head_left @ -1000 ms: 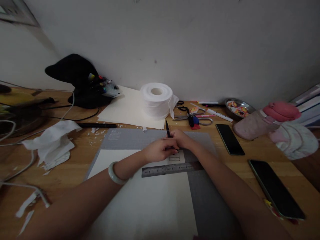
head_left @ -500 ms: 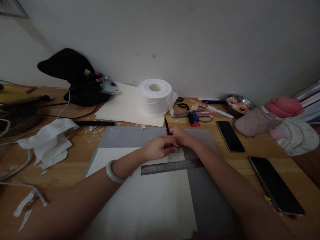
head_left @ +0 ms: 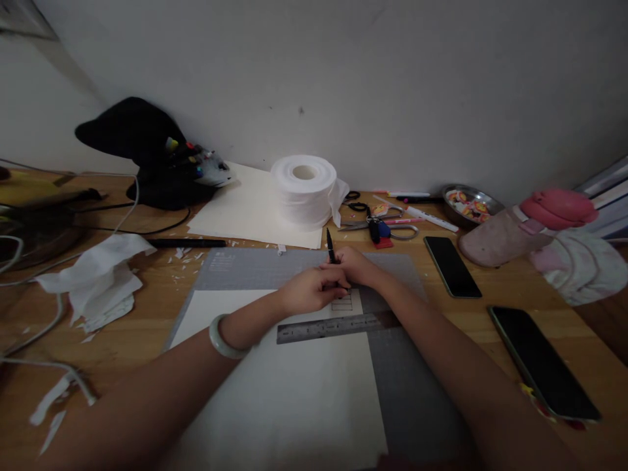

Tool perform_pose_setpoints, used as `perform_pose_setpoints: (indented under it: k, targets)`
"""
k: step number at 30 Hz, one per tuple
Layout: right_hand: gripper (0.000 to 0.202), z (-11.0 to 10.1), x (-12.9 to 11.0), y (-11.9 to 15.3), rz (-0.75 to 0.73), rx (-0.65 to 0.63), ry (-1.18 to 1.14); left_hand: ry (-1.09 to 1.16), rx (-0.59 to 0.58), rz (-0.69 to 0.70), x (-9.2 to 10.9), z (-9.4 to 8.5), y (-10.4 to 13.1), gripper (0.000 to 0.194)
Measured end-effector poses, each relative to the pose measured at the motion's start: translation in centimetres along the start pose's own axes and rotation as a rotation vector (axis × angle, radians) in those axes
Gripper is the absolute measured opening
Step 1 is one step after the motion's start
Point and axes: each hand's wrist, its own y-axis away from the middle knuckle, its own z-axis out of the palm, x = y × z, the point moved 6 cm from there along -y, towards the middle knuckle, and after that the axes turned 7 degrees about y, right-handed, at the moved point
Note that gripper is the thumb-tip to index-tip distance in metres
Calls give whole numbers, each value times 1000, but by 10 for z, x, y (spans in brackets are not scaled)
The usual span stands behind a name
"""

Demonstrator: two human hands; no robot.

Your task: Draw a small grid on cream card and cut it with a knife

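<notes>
A dark pen point(head_left: 330, 246) sticks up between my two hands, its thin end pointing away from me. My right hand point(head_left: 356, 266) is closed around it, with its fingers partly hidden behind the other hand. My left hand point(head_left: 313, 288), a pale bangle on its wrist, has curled fingers touching the right hand; what they pinch is hidden. Just below the fingertips, a small ruled grid point(head_left: 342, 304) shows on the cream paper sheet point(head_left: 294, 392). Across the sheet lies a metal ruler point(head_left: 326, 328), nearer to me than the hands.
Under the sheet is a grey cutting mat point(head_left: 417, 392). Behind it stand a tissue roll point(head_left: 304, 196) and scissors point(head_left: 405, 231). Two phones point(head_left: 452, 267), a pink-lidded bottle point(head_left: 500, 239) and a metal bowl point(head_left: 471, 204) are to the right. Crumpled tissue point(head_left: 105, 275) and cables lie left.
The pen's upper end has tipped slightly to the right. Both hands, the ruler and the sheet stay almost in place.
</notes>
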Motion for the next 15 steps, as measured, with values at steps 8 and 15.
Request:
perform_pose_setpoints:
  k: [8, 15]
  targets:
    - [35, -1, 3, -2, -33, 22, 9, -8, -7, -6, 0, 0, 0, 10]
    - [33, 0, 4, -2, -31, 17, -4, -5, 3, 1, 0, 0, 0, 9]
